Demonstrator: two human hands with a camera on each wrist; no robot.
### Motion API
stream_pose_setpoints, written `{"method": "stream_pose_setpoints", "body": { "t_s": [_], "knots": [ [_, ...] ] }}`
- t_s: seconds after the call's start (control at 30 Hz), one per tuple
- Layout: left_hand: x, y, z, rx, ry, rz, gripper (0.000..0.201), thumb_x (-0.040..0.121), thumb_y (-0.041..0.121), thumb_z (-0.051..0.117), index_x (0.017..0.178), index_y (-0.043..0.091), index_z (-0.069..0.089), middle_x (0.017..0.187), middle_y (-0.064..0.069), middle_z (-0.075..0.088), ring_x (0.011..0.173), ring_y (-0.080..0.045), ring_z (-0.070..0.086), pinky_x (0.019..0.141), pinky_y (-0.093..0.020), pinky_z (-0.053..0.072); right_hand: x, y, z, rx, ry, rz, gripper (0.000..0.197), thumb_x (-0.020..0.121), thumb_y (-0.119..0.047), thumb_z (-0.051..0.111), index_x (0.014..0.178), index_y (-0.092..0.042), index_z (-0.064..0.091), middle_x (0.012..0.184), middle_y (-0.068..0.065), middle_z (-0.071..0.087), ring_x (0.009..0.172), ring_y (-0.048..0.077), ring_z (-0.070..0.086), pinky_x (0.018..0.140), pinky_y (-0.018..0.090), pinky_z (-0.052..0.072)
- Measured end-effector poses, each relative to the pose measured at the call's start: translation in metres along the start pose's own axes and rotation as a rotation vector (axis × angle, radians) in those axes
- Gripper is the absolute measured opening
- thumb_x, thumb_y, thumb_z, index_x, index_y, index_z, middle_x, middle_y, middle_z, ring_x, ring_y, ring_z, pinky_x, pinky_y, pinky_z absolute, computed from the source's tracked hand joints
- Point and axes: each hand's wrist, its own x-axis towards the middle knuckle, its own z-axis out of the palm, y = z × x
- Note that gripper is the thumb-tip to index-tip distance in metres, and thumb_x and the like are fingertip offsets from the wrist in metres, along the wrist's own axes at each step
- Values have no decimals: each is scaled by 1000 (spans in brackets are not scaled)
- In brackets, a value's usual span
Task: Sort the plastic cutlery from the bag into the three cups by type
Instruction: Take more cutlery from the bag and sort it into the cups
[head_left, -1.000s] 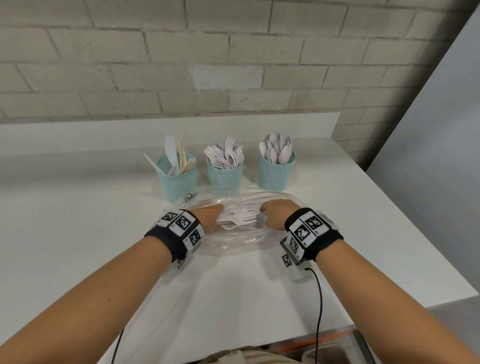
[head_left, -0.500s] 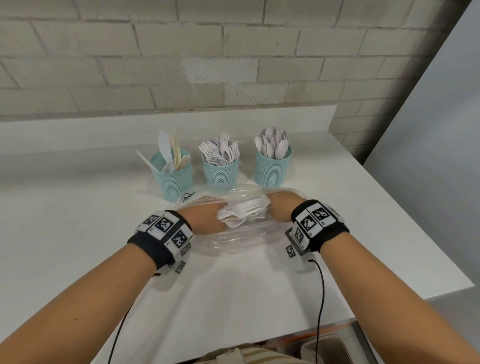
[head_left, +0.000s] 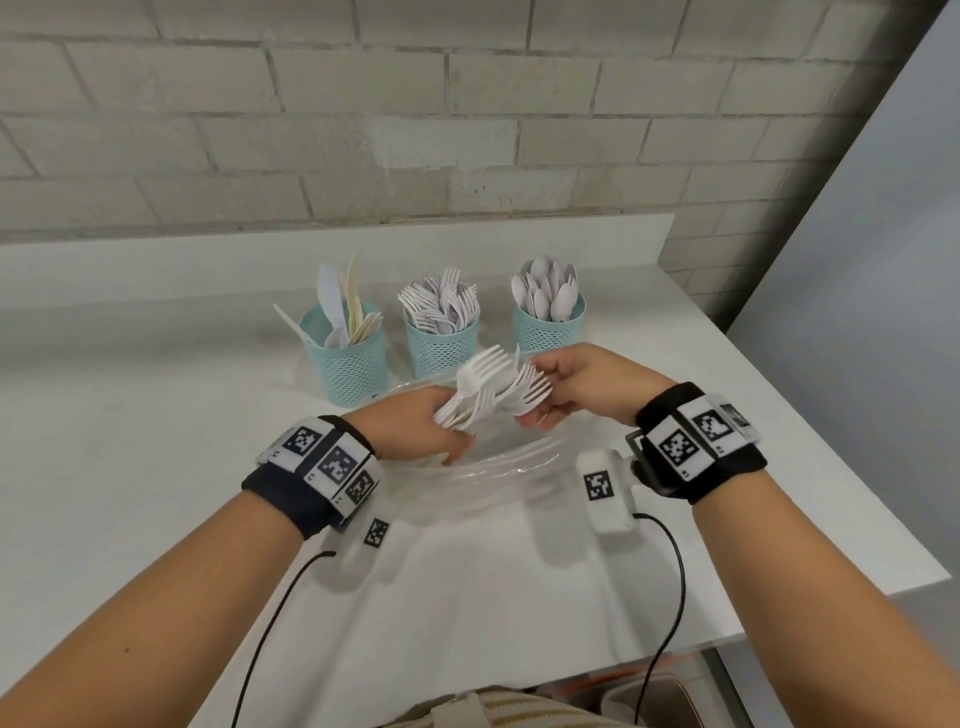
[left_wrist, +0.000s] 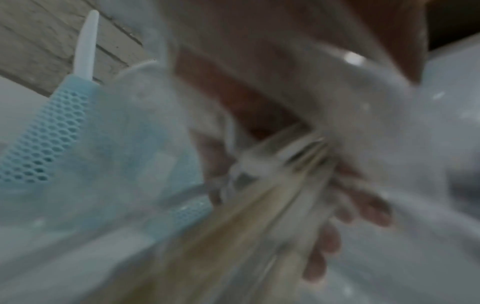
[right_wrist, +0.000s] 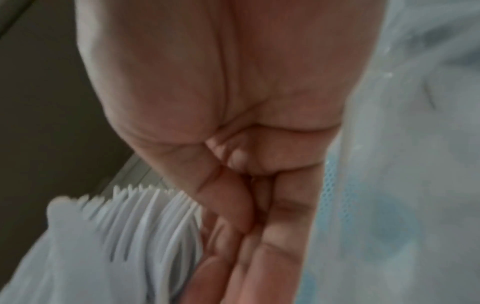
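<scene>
So: white counter (head_left: 130, 467) against a brick wall (head_left: 467, 104), grey panel (head_left: 883, 260) at right. Clear plastic bag (head_left: 493, 467) lies flat on the counter between the wrists, looks mostly flattened. Behind it, 3 teal mesh cups in a row: left cup (head_left: 347, 364) w/ knives, a few cream-coloured; middle cup (head_left: 441, 343) packed w/ forks; right cup (head_left: 546, 330) w/ spoons. Left hand (head_left: 415, 428) grips the handle end of a bundle of white forks (head_left: 493, 389), fingers wrapped round it, just above the bag. Right hand (head_left: 582, 384) pinches the tine end of the same bundle, thumb + fingers closed on it. Bundle sits tilted, tines up and toward the right, just in front of the middle cup, not touching it. Left wrist cam is blurred; right wrist cam shows the fork tines (right_wrist: 145, 216) fanned out next to the fingers (right_wrist: 283, 205). Marker bands on both wrists, cables trailing toward the body.
</scene>
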Motion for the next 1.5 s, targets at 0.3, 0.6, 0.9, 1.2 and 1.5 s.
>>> {"method": "stream_pose_setpoints", "body": {
  "t_s": [0.3, 0.6, 0.9, 1.2, 1.5],
  "knots": [
    [-8, 16, -16, -426, 109, 154, 19, 89, 18, 63, 75, 6, 68, 76, -4, 72, 76, -8, 66, 73, -17, 49, 9, 2, 0, 67, 261, 54, 29, 91, 4, 41, 105, -12, 61, 84, 6, 66, 72, 19, 66, 69, 28, 53],
    [4, 36, -40, -1014, 341, 179, 6, 86, 6, 64, 90, 5, 68, 76, -6, 71, 72, -20, 69, 72, -33, 57, 10, -43, 26, 198, 339, -272, 15, 95, -23, 53, 92, -11, 62, 75, 3, 67, 66, 19, 65, 63, 30, 54],
    [6, 27, -44, -1140, 437, 133, 9, 88, 3, 59, 96, 6, 64, 87, -9, 66, 80, -20, 66, 76, -32, 56, 29, -51, 43, 139, 388, -366, 16, 75, -11, 76, 85, -15, 65, 87, 9, 65, 75, 20, 63, 63, 34, 55],
    [-3, 6, -44, -1117, 534, 16, 6, 91, 11, 60, 88, 6, 61, 70, -7, 61, 61, -18, 66, 60, -27, 57, 46, -54, 41, 359, 381, -303, 10, 96, -12, 49, 87, -16, 47, 79, 10, 69, 65, 23, 68, 60, 30, 55],
    [-4, 4, -25, -788, 585, -71, 7, 84, 7, 63, 88, 9, 58, 71, -7, 59, 57, -16, 60, 52, -22, 49, 67, -72, 68, 231, 603, -399, 23, 76, -30, 76, 83, -17, 58, 75, -4, 63, 67, 7, 59, 66, 21, 51]
  ]
}}
